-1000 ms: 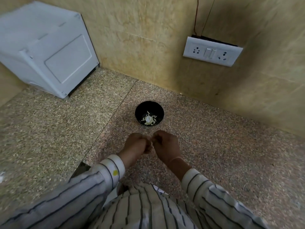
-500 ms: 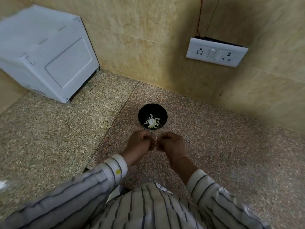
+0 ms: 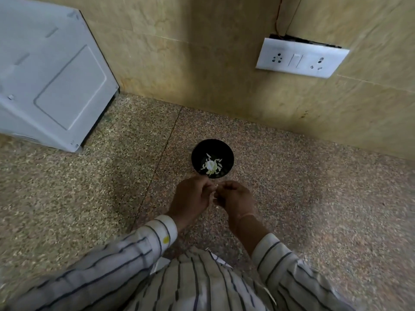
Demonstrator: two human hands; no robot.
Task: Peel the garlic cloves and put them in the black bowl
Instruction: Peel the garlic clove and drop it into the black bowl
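Observation:
A small black bowl stands on the speckled stone counter, with a white garlic piece and several pale slivers lying in its bottom. Just in front of the bowl my left hand and my right hand are held close together, fingers curled inward. Between their fingertips they pinch a small pale garlic clove, mostly hidden by the fingers. Both hands hover a little above the counter, near the bowl's front rim.
A white appliance sits at the back left against the tiled wall. A white socket and switch plate is mounted on the right wall. A seam runs across the counter left of the bowl.
The view has shifted slightly. My hands stay together in front of the bowl, working at the clove; they have edged a little closer to its rim.

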